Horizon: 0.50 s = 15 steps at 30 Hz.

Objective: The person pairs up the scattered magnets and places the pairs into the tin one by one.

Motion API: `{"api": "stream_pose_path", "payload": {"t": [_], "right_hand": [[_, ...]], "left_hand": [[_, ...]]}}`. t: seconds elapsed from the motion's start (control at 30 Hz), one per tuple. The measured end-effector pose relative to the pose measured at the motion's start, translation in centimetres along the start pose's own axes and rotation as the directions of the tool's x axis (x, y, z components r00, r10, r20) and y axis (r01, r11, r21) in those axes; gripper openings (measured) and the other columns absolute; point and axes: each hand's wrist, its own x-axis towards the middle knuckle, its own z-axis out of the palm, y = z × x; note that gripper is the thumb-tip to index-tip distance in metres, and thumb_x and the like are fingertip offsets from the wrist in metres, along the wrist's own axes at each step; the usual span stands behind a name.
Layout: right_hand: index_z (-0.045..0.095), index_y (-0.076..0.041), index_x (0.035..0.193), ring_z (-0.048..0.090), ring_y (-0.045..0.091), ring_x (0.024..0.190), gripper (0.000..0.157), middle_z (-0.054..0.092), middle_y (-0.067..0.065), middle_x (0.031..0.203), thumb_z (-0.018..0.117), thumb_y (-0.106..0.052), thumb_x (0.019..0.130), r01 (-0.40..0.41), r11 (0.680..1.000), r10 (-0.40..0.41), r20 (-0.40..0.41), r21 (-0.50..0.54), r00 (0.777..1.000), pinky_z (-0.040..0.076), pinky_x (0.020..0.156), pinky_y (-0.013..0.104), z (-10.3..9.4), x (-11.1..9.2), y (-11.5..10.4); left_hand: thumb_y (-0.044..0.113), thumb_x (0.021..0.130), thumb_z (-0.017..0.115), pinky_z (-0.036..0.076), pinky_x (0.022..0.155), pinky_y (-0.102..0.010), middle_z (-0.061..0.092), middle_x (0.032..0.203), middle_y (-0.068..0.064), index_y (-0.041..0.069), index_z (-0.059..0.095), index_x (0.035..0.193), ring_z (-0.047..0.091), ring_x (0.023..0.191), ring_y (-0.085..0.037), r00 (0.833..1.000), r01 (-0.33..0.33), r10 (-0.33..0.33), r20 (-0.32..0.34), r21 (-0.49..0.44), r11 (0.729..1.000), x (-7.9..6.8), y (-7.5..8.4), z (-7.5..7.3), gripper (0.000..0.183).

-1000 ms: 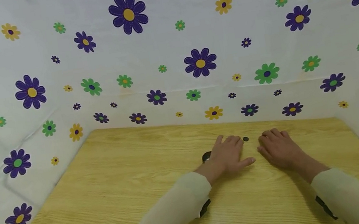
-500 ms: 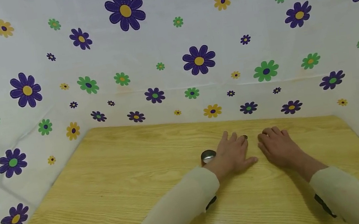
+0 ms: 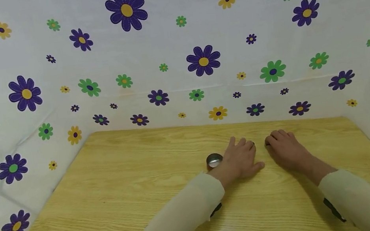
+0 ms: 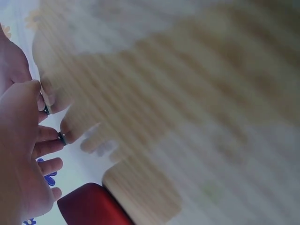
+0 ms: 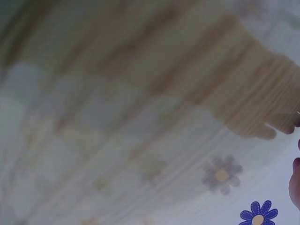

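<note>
My left hand lies low over the table, fingers stretched forward and thumb pointing toward the right hand. A small dark disc sits at its fingertips in the left wrist view; in the head view the fingers nearly cover it. My right hand faces it across a short gap, fingers curved downward. It holds a second dark disc at its fingertips, mostly hidden under them. Only a bit of the right hand shows at the edge of the right wrist view.
A round container with a shiny silvery top stands beside the left wrist. A red object shows low in the left wrist view. The glossy wood-grain table meets a flower-print cloth along its back and sides.
My left hand has shifted slightly right, reaching the disc and covering most of it. The shiny-topped container now shows more fully. Dark disc now peeks out at the right fingertips.
</note>
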Motion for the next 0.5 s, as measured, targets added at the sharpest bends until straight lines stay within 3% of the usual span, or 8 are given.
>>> {"api": "stream_pose_path", "payload": {"t": [0.2,0.37,0.5], "right_hand": [[0.065,-0.005,0.108,0.057,0.036,0.103,0.013,0.062,0.014,0.106,0.056,-0.01,0.1,-0.056,0.996,0.057,-0.02,0.073,0.998,0.038,0.084,0.05,-0.1,-0.1,-0.4],[0.068,-0.006,0.103,0.059,0.036,0.101,0.011,0.064,0.014,0.101,0.059,-0.008,0.098,-0.062,0.989,0.072,-0.072,0.136,0.995,0.037,0.083,0.051,0.0,0.0,-1.0],[0.068,-0.006,0.104,0.058,0.035,0.101,0.011,0.063,0.013,0.102,0.059,-0.009,0.098,-0.09,0.981,0.101,-0.057,0.171,0.993,0.036,0.084,0.051,0.1,0.3,-1.3]], "left_hand": [[0.069,0.1,0.025,0.022,0.12,-0.048,0.042,0.153,0.01,0.023,0.045,0.15,0.034,0.145,-0.016,0.999,-0.009,0.008,-0.033,-0.023,1.0,-0.4,-0.2,0.2,0.071],[0.067,0.1,0.025,0.023,0.119,-0.048,0.043,0.152,0.01,0.024,0.046,0.149,0.036,0.144,-0.016,1.0,-0.007,0.006,-0.027,-0.035,0.999,-0.8,-0.3,0.3,0.069],[0.067,0.101,0.025,0.026,0.118,-0.044,0.041,0.154,0.009,0.022,0.043,0.151,0.037,0.142,-0.015,1.0,-0.003,0.003,-0.013,-0.041,0.999,-1.1,-0.3,0.1,0.07]]}}
